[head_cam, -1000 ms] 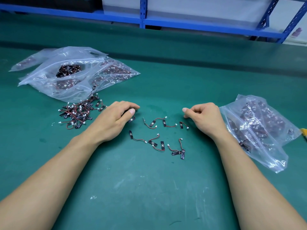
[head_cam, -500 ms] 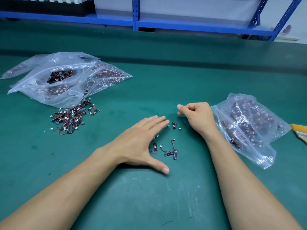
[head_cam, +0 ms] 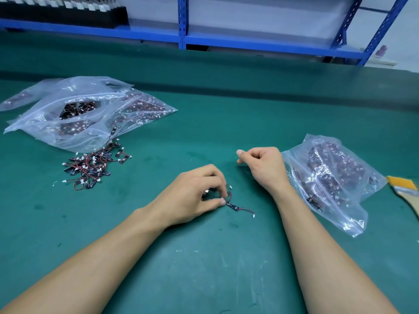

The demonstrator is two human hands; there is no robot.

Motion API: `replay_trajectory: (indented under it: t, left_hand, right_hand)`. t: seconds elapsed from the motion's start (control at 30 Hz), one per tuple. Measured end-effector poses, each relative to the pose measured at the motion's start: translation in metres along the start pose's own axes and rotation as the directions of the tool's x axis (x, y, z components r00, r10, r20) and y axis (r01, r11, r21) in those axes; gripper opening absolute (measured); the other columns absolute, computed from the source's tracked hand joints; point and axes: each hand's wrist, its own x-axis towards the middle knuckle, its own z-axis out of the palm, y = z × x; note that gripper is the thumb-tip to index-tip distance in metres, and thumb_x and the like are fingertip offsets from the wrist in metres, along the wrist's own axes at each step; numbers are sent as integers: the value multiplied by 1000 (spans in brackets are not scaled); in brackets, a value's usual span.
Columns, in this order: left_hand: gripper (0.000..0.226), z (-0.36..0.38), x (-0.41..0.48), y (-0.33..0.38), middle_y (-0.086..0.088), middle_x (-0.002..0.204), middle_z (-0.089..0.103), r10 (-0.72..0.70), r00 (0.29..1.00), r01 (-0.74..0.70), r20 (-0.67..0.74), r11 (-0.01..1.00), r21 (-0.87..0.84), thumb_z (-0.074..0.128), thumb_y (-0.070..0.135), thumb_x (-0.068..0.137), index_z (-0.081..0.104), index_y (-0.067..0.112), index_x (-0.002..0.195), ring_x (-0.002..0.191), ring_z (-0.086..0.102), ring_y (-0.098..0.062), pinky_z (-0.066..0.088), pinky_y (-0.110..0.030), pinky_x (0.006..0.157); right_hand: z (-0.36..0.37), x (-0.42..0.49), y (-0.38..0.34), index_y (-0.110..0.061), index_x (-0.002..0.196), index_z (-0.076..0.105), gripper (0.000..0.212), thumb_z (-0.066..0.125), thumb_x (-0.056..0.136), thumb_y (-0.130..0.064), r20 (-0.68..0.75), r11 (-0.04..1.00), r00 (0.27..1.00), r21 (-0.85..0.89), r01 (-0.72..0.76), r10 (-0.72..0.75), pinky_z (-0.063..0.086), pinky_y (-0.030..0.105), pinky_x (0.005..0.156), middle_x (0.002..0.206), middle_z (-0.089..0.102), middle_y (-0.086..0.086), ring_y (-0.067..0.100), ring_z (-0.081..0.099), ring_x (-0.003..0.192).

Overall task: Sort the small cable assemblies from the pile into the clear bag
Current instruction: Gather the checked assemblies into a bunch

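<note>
The green bench mat (head_cam: 226, 123) is carrying everything, and its flat, dark surface is making the tiny parts easy to pick out. At the far left, large clear bags (head_cam: 90, 114) are lying slumped and part-filled. The pile of loose cable assemblies (head_cam: 90, 168) is spilling out just in front of them, well apart from both hands. The smaller clear bag (head_cam: 328, 184) is lying at the right, just beside the right forearm, seemingly so that a sorted handful is needing only a short trip; it is already holding many assemblies. The left hand (head_cam: 192, 196) is resting on the mat at centre, fingers and thumb curling around a small bunch of assemblies (head_cam: 209, 193), apparently gathering them into 1 grab. The right hand (head_cam: 263, 166) is waiting between the left hand and that bag, its fingers curling into a loose fist; whether anything is sitting inside it I cannot tell. 1 cable assembly (head_cam: 234, 206) is lying just beside the left thumb, outside the grip. It is showing as a short black strip trailing a thin red-and-black lead that is ending in a tiny white connector.
</note>
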Motion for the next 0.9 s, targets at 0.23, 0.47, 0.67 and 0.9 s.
replay_trajectory:
  t: [0.23,0.47,0.67,0.9]
  left_hand:
    - [50,-21,-10,-9,18,122,54,-73,995,77,-74,996,48,67,60,82,60,32,123,111,51,-8,44,-33,97]
    - [84,15,-3,24,21,111,41,-342,938,340,-52,884,320,27,101,61,49,44,120,106,36,-7,35,-32,94]
    - [45,32,12,27,16,107,42,-365,922,385,-126,851,356,52,73,79,52,37,107,106,37,-12,33,-31,90]
    - [37,-13,-7,-4,19,112,57,-168,986,168,2,984,-55,65,44,87,57,33,122,109,51,-6,43,-28,96]
  right_hand:
    - [-1,0,0,-10,65,74,33,69,91,-31,5,1000,1000,15,10,-10,30,10,43,40,49,-21,1,44,40]
    - [0,1,1,-20,63,73,32,69,89,-38,8,1000,1000,-8,-13,13,27,16,46,41,50,-18,4,41,41]
    - [0,0,1,-20,63,73,32,69,88,-39,5,1000,1000,-4,-18,18,30,24,51,44,53,-18,4,41,42]
    - [0,1,1,-18,63,74,32,70,89,-35,-5,1000,1000,-3,8,-8,29,12,43,40,49,-18,5,39,40]
